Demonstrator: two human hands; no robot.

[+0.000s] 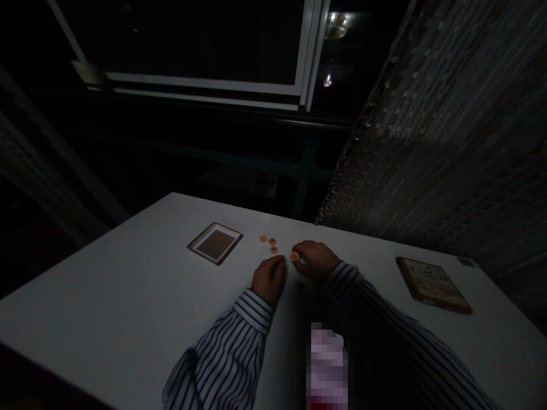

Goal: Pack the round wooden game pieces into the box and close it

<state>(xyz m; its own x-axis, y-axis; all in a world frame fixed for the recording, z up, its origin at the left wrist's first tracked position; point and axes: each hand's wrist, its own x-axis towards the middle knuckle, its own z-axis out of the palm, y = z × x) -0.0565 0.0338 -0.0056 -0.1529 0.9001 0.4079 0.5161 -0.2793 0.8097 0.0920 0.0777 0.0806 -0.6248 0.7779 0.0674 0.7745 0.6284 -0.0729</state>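
Observation:
My right hand [315, 257] is closed, with a round Chinese chess piece [294, 257] held at its fingertips. A red character shows on the piece's pale face. Just to the left, my left hand [269, 279] has its thumb and fingers drawn together near that piece. What it pinches, if anything, is too dark and small to make out. Beyond my left hand, more Chinese chess pieces lie flat on the white table [141, 296]: a yellowish piece [262, 239], a piece with a dark reddish mark [272, 241], and a red-marked piece [273, 249].
A shallow open box [216, 243] with a brown rim lies left of the pieces. On the right rests a brown box lid [433, 283] with printed characters. A small dark label [466, 262] is at the far right corner. A bead curtain [410, 142] hangs behind the table.

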